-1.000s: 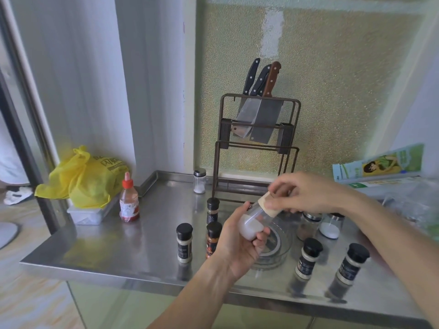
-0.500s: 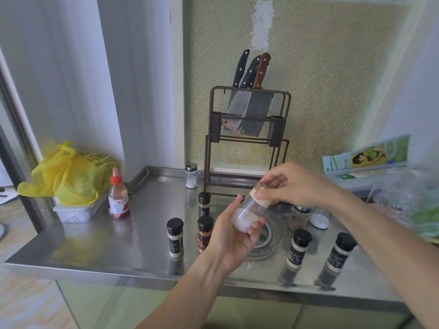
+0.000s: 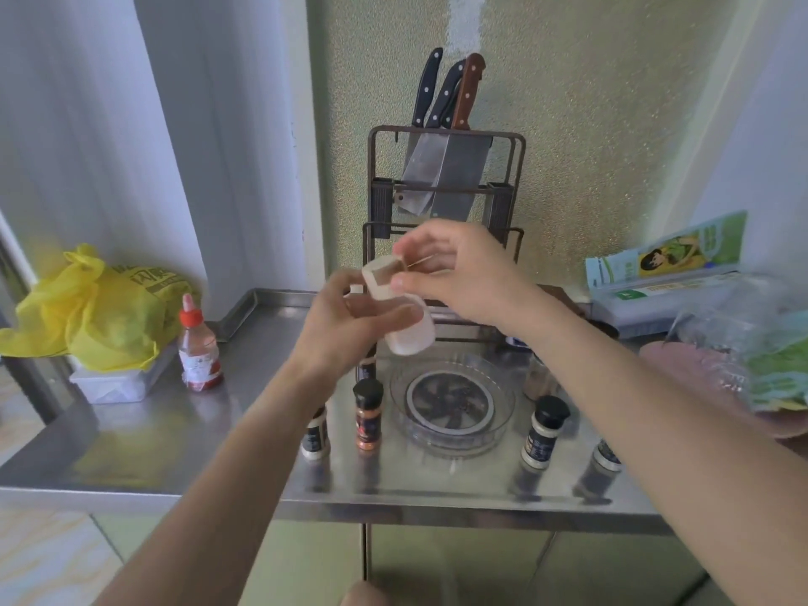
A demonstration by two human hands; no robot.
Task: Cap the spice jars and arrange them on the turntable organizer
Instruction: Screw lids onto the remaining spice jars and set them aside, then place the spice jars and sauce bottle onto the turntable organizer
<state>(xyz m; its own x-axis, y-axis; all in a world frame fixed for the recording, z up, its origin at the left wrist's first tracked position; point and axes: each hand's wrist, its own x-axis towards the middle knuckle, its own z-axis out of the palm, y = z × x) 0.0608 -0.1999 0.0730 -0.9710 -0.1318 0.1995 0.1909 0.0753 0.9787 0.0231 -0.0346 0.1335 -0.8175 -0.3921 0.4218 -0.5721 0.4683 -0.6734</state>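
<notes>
I hold a clear jar of white powder [image 3: 411, 334] tilted in the air above the clear turntable organizer [image 3: 503, 424]. My left hand [image 3: 345, 321] grips the jar's body. My right hand [image 3: 454, 273] pinches its pale cap [image 3: 379, 275] at the upper end. The turntable holds nothing. Black-capped spice jars stand on the steel counter: an orange one [image 3: 368, 415] and one partly behind my left forearm [image 3: 315, 435] on the left, two [image 3: 544, 437] [image 3: 605, 457] on the right.
A knife rack [image 3: 444, 185] stands at the back against the wall. A red-capped sauce bottle [image 3: 199, 347] and a yellow bag [image 3: 100, 308] over a plastic box sit at the left. Boxes [image 3: 664, 264] and plastic bags [image 3: 752, 356] crowd the right. The counter's front edge [image 3: 393, 511] is near.
Both hands have lifted the jar higher and tipped it the other way, so the cap now points up-left. The camera has tilted and shifted.
</notes>
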